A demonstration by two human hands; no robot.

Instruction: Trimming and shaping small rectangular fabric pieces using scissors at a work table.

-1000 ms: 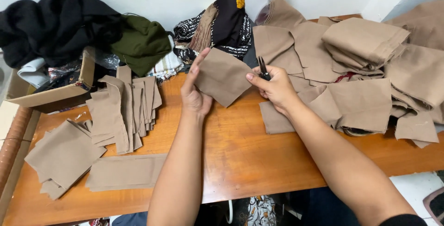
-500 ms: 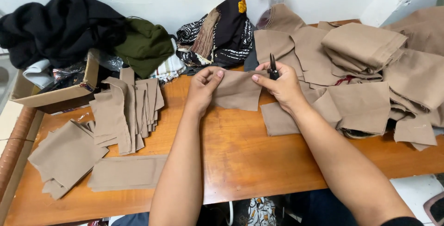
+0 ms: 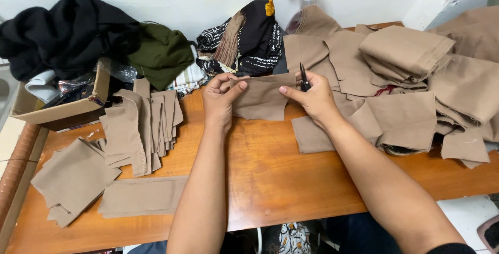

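Over one wooden table (image 3: 270, 181), two hands (image 3: 221, 98) grip one tan fabric piece (image 3: 262, 98); right adds one snips (image 3: 303, 77).

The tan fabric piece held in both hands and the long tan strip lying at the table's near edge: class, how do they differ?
The held piece is raised off the table and broad, with a curved lower edge; the strip lies flat, long and narrow. The left hand and right hand grip the piece; nothing touches the strip. Both are plain tan cloth.

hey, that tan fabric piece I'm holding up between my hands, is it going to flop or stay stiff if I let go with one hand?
The tan fabric piece would likely flop: it already curves between the left hand and right hand. It looks thin and light, like the cut pieces lying limp on the table. It probably won't slide far.
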